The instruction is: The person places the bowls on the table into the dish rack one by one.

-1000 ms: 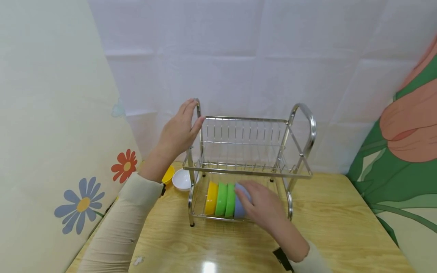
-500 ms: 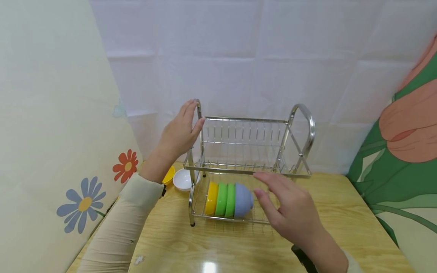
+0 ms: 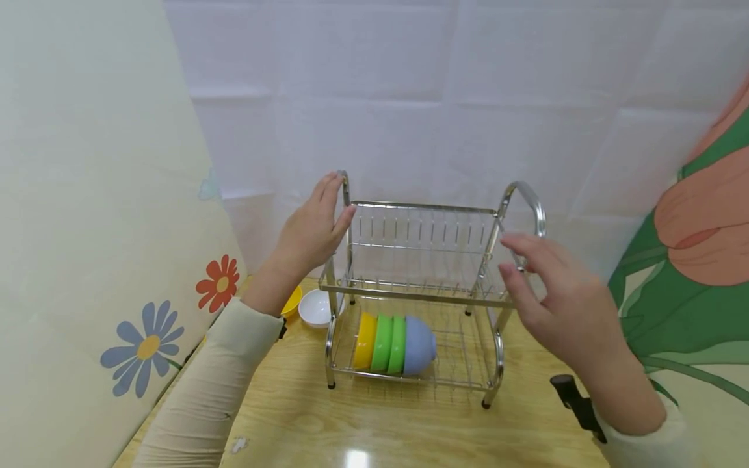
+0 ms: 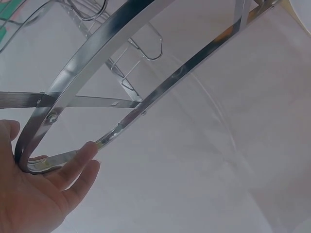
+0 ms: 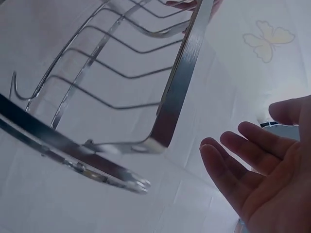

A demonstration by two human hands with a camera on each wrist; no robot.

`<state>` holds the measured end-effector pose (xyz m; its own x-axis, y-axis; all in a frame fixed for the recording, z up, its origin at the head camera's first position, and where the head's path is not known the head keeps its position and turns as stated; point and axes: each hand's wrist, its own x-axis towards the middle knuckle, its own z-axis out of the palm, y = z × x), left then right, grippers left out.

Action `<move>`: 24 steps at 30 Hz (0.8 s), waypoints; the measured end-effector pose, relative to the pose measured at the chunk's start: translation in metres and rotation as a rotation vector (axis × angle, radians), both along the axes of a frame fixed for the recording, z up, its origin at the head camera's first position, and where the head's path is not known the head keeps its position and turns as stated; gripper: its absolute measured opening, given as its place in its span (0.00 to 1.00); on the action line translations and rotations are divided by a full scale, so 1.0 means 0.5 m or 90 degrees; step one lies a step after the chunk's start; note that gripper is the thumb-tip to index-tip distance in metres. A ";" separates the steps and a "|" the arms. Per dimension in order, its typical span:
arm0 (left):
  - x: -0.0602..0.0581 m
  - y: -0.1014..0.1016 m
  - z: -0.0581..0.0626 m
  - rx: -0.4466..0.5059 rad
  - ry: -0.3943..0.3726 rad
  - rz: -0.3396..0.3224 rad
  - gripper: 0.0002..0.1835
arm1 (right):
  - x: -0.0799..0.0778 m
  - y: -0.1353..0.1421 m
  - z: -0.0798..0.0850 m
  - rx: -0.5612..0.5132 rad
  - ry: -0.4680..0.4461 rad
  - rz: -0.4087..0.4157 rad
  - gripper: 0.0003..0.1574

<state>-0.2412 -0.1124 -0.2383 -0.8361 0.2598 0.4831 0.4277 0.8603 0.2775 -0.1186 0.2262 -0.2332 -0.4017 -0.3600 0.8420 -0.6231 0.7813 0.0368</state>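
A two-tier metal dish rack (image 3: 409,296) stands on the wooden table. My left hand (image 3: 313,227) rests on the top bend of its left frame, fingers extended along it and thumb apart. In the left wrist view, the bend lies against the palm, with fingers (image 4: 80,167) beyond it. My right hand (image 3: 570,302) is raised in front of the rack's right side, holding nothing, its fingers loosely bent. On the lower tier, a yellow bowl (image 3: 365,341), two green bowls (image 3: 389,344) and a light blue bowl (image 3: 418,346) sit on their sides, nested in a row.
Left of the rack, a white bowl (image 3: 315,308) and a partly hidden yellow bowl (image 3: 291,302) stand on the table (image 3: 304,416). A white sheet (image 3: 409,97) hangs behind the rack. Flower-patterned panels (image 3: 88,214) border both sides.
My right hand has let go of the light blue bowl and moved up and right, away from the lower tier. My left hand stays on the rack's left frame.
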 end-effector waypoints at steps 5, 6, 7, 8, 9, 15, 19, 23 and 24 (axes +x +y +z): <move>0.000 -0.002 -0.003 -0.001 0.008 -0.003 0.38 | -0.029 0.033 0.011 -0.006 0.000 -0.017 0.24; 0.000 -0.003 -0.003 -0.004 0.009 -0.002 0.38 | -0.036 0.040 0.013 -0.004 -0.002 -0.023 0.24; 0.000 -0.004 -0.003 -0.007 0.011 -0.003 0.37 | -0.044 0.046 0.014 -0.002 -0.006 -0.029 0.24; 0.001 -0.006 -0.002 -0.010 0.011 -0.002 0.37 | -0.051 0.052 0.016 -0.004 -0.015 -0.033 0.24; 0.002 -0.007 -0.002 -0.014 0.011 -0.002 0.37 | -0.060 0.059 0.018 -0.008 -0.022 -0.036 0.25; 0.005 -0.017 -0.001 -0.029 0.004 -0.016 0.37 | -0.110 0.090 0.024 -0.043 -0.064 -0.037 0.29; 0.004 -0.020 -0.002 -0.030 -0.002 -0.032 0.38 | -0.139 0.104 0.024 -0.037 -0.103 -0.038 0.30; 0.002 -0.024 -0.006 -0.030 -0.002 -0.044 0.39 | -0.163 0.114 0.022 -0.026 -0.177 -0.048 0.32; 0.002 -0.025 -0.007 -0.030 -0.001 -0.047 0.40 | -0.168 0.115 0.020 -0.024 -0.193 -0.048 0.33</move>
<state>-0.2402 -0.1249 -0.2418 -0.8148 0.3433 0.4671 0.4899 0.8386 0.2383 -0.2025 0.2838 -0.2231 -0.6607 -0.2900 0.6924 -0.5413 0.8231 -0.1718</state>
